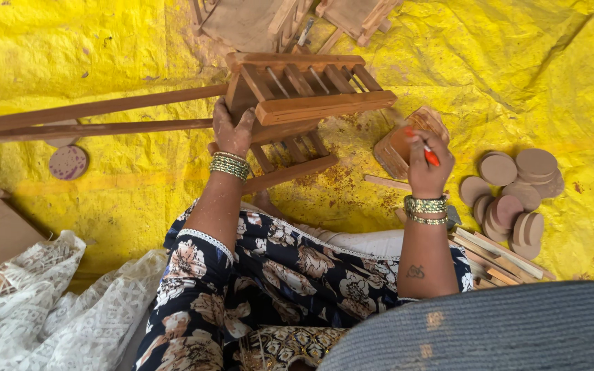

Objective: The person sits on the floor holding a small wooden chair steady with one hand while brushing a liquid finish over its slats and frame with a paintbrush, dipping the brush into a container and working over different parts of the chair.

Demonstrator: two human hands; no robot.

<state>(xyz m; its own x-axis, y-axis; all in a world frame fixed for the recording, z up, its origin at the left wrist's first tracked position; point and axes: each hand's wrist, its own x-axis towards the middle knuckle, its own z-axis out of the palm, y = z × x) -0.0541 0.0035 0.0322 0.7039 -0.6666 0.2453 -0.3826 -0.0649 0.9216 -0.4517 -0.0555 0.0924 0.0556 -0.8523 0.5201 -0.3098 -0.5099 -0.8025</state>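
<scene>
A small reddish-brown wooden cart frame (304,93) with slatted sides lies on a yellow sheet (91,55) in front of me. Two long wooden shafts (104,117) run from it to the left. My left hand (232,130) grips the frame's left end. My right hand (427,165) holds a thin brush with an orange-red handle (429,152) over a small wooden container (407,141) stained with brown colour. Both wrists wear green and gold bangles.
Several round wooden discs (513,192) lie piled at the right, with flat wooden strips (500,257) beside them. One spotted disc (68,162) lies at the left. More wooden frames (290,17) stand at the top. White lace cloth (56,309) lies at lower left.
</scene>
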